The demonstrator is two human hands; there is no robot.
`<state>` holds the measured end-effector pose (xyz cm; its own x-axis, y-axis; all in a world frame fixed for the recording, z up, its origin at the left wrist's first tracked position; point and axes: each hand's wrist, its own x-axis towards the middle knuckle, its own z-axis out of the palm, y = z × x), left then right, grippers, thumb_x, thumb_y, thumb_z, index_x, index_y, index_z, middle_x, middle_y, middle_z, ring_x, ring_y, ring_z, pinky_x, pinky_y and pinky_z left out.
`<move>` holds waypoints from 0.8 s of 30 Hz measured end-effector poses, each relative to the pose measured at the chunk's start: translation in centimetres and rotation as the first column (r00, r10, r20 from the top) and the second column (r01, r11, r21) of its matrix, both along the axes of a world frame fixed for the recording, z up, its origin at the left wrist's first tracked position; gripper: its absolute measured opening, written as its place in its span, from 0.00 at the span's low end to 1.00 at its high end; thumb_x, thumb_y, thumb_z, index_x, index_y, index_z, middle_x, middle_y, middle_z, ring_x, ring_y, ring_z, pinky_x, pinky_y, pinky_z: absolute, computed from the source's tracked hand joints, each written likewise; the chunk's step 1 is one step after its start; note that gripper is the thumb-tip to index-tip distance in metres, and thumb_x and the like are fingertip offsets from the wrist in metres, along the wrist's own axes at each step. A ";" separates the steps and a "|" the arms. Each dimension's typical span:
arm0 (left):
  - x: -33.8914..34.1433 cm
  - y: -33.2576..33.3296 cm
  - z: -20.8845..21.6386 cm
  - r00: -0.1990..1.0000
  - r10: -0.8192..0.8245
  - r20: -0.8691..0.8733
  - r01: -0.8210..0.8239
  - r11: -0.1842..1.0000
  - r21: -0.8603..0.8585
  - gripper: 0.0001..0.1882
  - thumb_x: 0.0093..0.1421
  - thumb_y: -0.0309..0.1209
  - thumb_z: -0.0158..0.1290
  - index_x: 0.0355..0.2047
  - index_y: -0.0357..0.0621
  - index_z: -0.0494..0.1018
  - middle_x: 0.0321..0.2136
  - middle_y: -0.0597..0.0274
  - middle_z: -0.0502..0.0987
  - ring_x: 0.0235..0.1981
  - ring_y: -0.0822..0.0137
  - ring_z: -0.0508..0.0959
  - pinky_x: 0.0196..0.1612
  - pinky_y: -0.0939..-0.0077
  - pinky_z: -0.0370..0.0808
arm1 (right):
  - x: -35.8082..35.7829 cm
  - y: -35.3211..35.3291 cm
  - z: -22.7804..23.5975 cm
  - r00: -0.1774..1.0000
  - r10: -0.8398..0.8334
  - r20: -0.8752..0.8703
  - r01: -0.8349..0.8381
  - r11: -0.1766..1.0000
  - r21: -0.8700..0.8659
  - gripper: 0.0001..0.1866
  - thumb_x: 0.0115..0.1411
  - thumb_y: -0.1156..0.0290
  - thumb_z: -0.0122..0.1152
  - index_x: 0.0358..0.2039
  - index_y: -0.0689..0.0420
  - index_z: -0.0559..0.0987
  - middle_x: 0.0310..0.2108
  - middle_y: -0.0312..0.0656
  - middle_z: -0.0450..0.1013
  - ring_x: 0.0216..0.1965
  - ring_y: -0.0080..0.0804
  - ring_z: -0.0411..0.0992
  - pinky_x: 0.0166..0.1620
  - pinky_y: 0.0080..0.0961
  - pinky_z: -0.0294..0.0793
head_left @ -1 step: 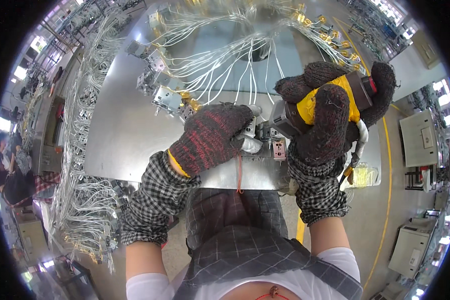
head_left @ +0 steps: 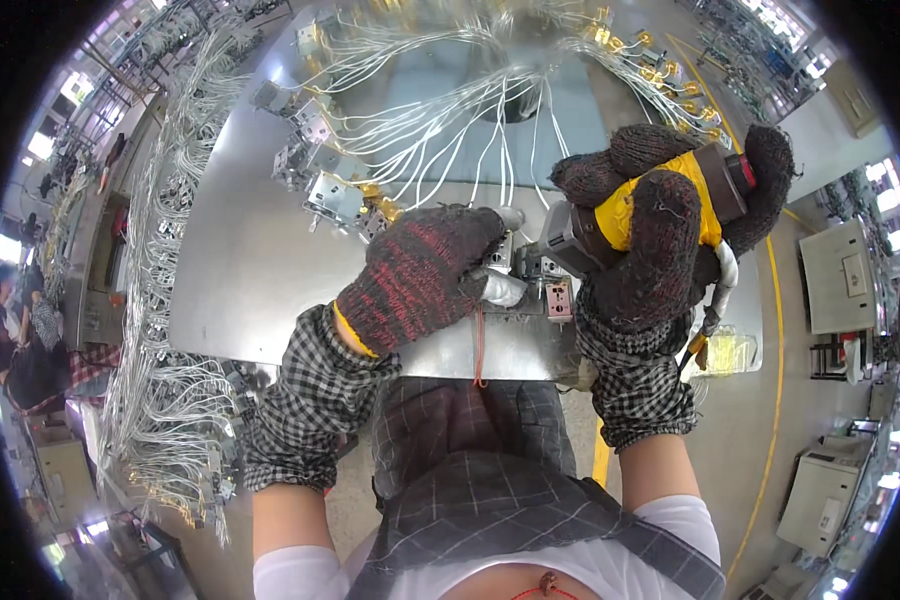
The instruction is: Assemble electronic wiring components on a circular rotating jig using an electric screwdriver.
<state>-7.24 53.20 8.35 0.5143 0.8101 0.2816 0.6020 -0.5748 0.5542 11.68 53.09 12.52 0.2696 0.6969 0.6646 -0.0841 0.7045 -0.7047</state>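
My left hand (head_left: 420, 270), in a dark knit glove with red flecks, grips a small metal block (head_left: 499, 257) between its white-wrapped thumb and finger. The palm faces down by the near edge of the metal table (head_left: 240, 270). My right hand (head_left: 660, 220), also gloved, is closed around a dark power tool (head_left: 610, 222) bound with yellow tape. Its blocky grey front end points left at a metal fixture (head_left: 542, 264) beside the block. Whether tool and block touch is hidden. A pinkish metal piece (head_left: 559, 299) sits just below the tool's front.
White wires (head_left: 460, 130) fan across the table to metal connector blocks (head_left: 335, 197) at left and brass-coloured ends (head_left: 685, 90) at right. A thick bundle of wires (head_left: 155, 230) hangs along the left. A wrapped cable (head_left: 722, 285) runs down from the tool. Grey cabinets (head_left: 838, 275) stand at right.
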 end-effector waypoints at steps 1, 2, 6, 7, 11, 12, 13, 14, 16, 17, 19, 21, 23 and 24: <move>0.0 -0.2 0.1 1.000 -0.001 -0.008 0.002 0.998 0.063 0.33 0.50 0.49 0.65 0.53 0.47 0.75 0.36 0.52 0.80 0.39 0.51 0.81 0.41 0.56 0.75 | -0.1 -0.1 0.1 1.000 0.002 0.002 -0.002 1.000 -0.006 0.41 0.59 0.65 0.66 0.68 0.39 0.52 0.40 0.48 0.74 0.32 0.38 0.76 0.38 0.43 0.82; 0.1 -0.4 0.2 1.000 -0.003 -0.015 0.005 0.992 0.126 0.33 0.49 0.48 0.65 0.53 0.48 0.75 0.37 0.53 0.81 0.39 0.51 0.81 0.41 0.56 0.76 | -0.2 -0.2 0.3 1.000 -0.001 -0.007 0.000 1.000 -0.013 0.42 0.59 0.65 0.66 0.68 0.40 0.52 0.40 0.48 0.74 0.32 0.38 0.76 0.37 0.43 0.82; 0.7 -0.4 0.2 0.994 0.029 -0.102 -0.027 0.999 0.020 0.31 0.51 0.46 0.65 0.54 0.49 0.74 0.39 0.55 0.81 0.39 0.51 0.81 0.42 0.55 0.76 | -0.5 0.1 0.6 0.994 0.059 -0.092 -0.057 0.998 0.027 0.42 0.59 0.65 0.67 0.68 0.40 0.52 0.41 0.49 0.75 0.30 0.40 0.77 0.36 0.43 0.82; 0.7 -0.1 -0.2 0.988 0.038 -0.147 -0.037 0.999 0.013 0.31 0.52 0.45 0.64 0.55 0.49 0.73 0.40 0.55 0.81 0.39 0.51 0.81 0.43 0.55 0.76 | -0.8 0.4 0.6 0.994 0.056 -0.091 -0.054 0.998 0.029 0.42 0.59 0.65 0.67 0.68 0.40 0.52 0.41 0.49 0.75 0.30 0.40 0.77 0.36 0.43 0.82; 0.5 -0.7 -0.5 0.982 0.069 -0.175 -0.064 0.997 0.037 0.33 0.52 0.44 0.64 0.57 0.49 0.71 0.40 0.55 0.80 0.39 0.51 0.81 0.41 0.55 0.76 | -3.2 0.5 0.1 0.887 0.386 -0.254 -0.334 0.915 0.226 0.41 0.60 0.68 0.67 0.68 0.41 0.52 0.41 0.50 0.74 0.34 0.39 0.77 0.38 0.42 0.82; 0.1 -1.1 -0.2 0.981 0.080 -0.178 -0.075 0.997 0.035 0.33 0.52 0.44 0.64 0.57 0.49 0.71 0.40 0.55 0.80 0.39 0.51 0.81 0.41 0.55 0.76 | -4.0 -0.3 0.4 0.890 0.336 -0.309 -0.304 0.941 0.149 0.40 0.61 0.68 0.66 0.68 0.42 0.52 0.41 0.50 0.74 0.34 0.39 0.77 0.38 0.42 0.82; 0.6 -1.3 1.5 0.985 0.055 -0.164 -0.067 0.996 -0.066 0.34 0.51 0.45 0.64 0.57 0.46 0.71 0.40 0.53 0.80 0.40 0.50 0.81 0.43 0.55 0.75 | -3.7 -1.3 1.2 0.903 0.260 -0.342 -0.251 0.965 0.071 0.39 0.62 0.69 0.65 0.67 0.42 0.52 0.41 0.51 0.74 0.33 0.39 0.77 0.39 0.43 0.82; 0.8 -1.4 2.4 0.986 0.046 -0.161 -0.073 0.984 -0.163 0.36 0.51 0.45 0.64 0.57 0.44 0.70 0.41 0.52 0.79 0.42 0.50 0.80 0.44 0.55 0.75 | -2.1 -1.9 0.9 0.998 0.055 -0.031 -0.056 0.998 -0.025 0.38 0.63 0.70 0.63 0.68 0.43 0.52 0.43 0.51 0.74 0.34 0.40 0.78 0.40 0.43 0.82; -0.9 -2.5 1.5 0.999 -0.020 -0.049 0.022 0.999 0.047 0.37 0.51 0.47 0.64 0.57 0.39 0.69 0.43 0.51 0.77 0.46 0.50 0.77 0.49 0.56 0.72 | -1.6 -2.7 0.6 0.992 0.021 0.125 -0.013 0.998 -0.068 0.39 0.63 0.70 0.63 0.68 0.45 0.51 0.45 0.52 0.73 0.37 0.39 0.78 0.41 0.42 0.82; -1.6 -2.8 1.3 0.987 -0.017 -0.158 0.032 0.995 0.094 0.37 0.51 0.45 0.64 0.57 0.38 0.69 0.44 0.52 0.76 0.48 0.51 0.74 0.53 0.57 0.69 | -1.2 0.4 -0.5 0.974 0.162 0.158 -0.194 0.958 0.211 0.38 0.63 0.71 0.62 0.68 0.46 0.51 0.44 0.53 0.74 0.36 0.38 0.79 0.41 0.41 0.83; -3.0 -2.3 0.1 0.958 -0.009 -0.286 0.089 0.959 0.269 0.35 0.52 0.43 0.63 0.57 0.39 0.69 0.43 0.52 0.76 0.47 0.52 0.74 0.53 0.57 0.69 | -0.5 0.5 -1.3 0.976 0.155 0.156 -0.185 0.962 0.201 0.39 0.63 0.71 0.63 0.68 0.45 0.52 0.44 0.52 0.74 0.36 0.38 0.78 0.40 0.41 0.83; -4.2 -2.2 -0.1 0.889 -0.042 -0.455 0.181 0.947 0.266 0.30 0.52 0.32 0.60 0.57 0.41 0.70 0.44 0.52 0.76 0.46 0.51 0.75 0.51 0.61 0.72 | -0.7 0.4 -1.4 0.978 0.150 0.147 -0.175 0.969 0.177 0.39 0.62 0.72 0.64 0.68 0.43 0.52 0.43 0.50 0.74 0.37 0.38 0.78 0.40 0.41 0.83; -3.8 -1.6 1.8 0.906 -0.117 -0.407 0.169 0.981 0.094 0.28 0.51 0.31 0.62 0.54 0.42 0.72 0.44 0.51 0.76 0.47 0.53 0.76 0.50 0.61 0.73 | -0.5 0.6 -1.4 0.981 0.123 0.149 -0.146 0.976 0.160 0.40 0.61 0.73 0.64 0.68 0.42 0.53 0.43 0.49 0.74 0.38 0.37 0.78 0.40 0.42 0.83; -3.6 -1.3 2.2 0.919 -0.182 -0.351 0.162 0.983 -0.084 0.27 0.50 0.29 0.64 0.52 0.42 0.74 0.44 0.50 0.76 0.47 0.55 0.77 0.49 0.62 0.75 | -0.3 0.7 -1.3 0.983 0.107 0.149 -0.130 0.979 0.154 0.40 0.61 0.74 0.65 0.68 0.41 0.53 0.42 0.48 0.74 0.38 0.37 0.77 0.40 0.42 0.83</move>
<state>-10.89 51.93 10.56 0.7053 0.7088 0.0145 0.6593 -0.6633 0.3541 11.36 53.78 11.25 0.0882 0.5980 0.7966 -0.0829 0.8014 -0.5924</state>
